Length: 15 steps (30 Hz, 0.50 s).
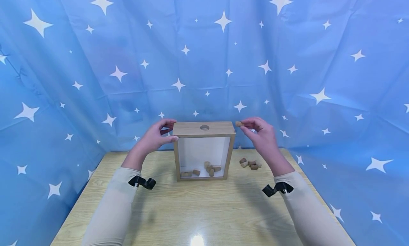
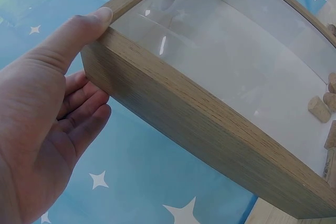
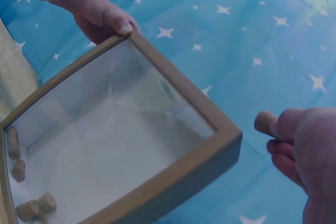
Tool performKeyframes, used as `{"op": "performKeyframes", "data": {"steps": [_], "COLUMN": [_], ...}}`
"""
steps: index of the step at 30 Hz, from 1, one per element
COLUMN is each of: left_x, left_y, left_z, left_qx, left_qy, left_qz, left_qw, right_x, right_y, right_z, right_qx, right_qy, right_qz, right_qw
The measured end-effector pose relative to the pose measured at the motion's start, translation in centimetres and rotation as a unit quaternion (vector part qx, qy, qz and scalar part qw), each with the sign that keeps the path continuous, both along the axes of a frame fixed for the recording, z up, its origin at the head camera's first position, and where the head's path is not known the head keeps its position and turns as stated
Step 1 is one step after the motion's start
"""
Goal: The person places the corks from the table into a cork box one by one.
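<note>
A wooden box (image 1: 204, 134) with a clear front and a round hole (image 1: 205, 127) in its top stands upright on the table. Several corks (image 1: 211, 168) lie inside at the bottom. The left hand (image 1: 156, 136) grips the box's upper left corner, thumb on the front frame and fingers behind, as the left wrist view (image 2: 47, 108) also shows. Just right of the box's upper right corner, the right hand (image 1: 260, 134) pinches one cork (image 1: 238, 124) between thumb and fingertips. In the right wrist view that cork (image 3: 265, 123) is apart from the box.
More loose corks (image 1: 250, 164) lie in a small group on the wooden table (image 1: 191, 210), right of the box and below the right forearm. A blue curtain with white stars (image 1: 204, 54) hangs close behind the box and along both sides.
</note>
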<state>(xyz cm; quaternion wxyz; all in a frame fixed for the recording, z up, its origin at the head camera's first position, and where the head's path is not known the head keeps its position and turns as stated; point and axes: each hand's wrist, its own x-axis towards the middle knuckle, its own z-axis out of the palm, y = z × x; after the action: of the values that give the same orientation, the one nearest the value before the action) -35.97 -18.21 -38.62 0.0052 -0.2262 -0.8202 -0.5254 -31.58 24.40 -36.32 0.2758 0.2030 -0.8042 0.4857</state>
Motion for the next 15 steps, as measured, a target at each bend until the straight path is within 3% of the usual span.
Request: {"op": "performKeyframes", "data": {"steps": [15], "left_x": [0.1], "left_y": [0.1], "left_z": [0.1], "left_qx": [-0.001], "left_qy": [0.005], "left_qz": [0.002], "left_qw": [1.0], "right_x": [-0.9], "right_y": [-2.8], "right_z": [1.6], "right_qx": [0.023], "right_qy": [0.038], "right_qz": [0.045], "right_qw": [0.998]}}
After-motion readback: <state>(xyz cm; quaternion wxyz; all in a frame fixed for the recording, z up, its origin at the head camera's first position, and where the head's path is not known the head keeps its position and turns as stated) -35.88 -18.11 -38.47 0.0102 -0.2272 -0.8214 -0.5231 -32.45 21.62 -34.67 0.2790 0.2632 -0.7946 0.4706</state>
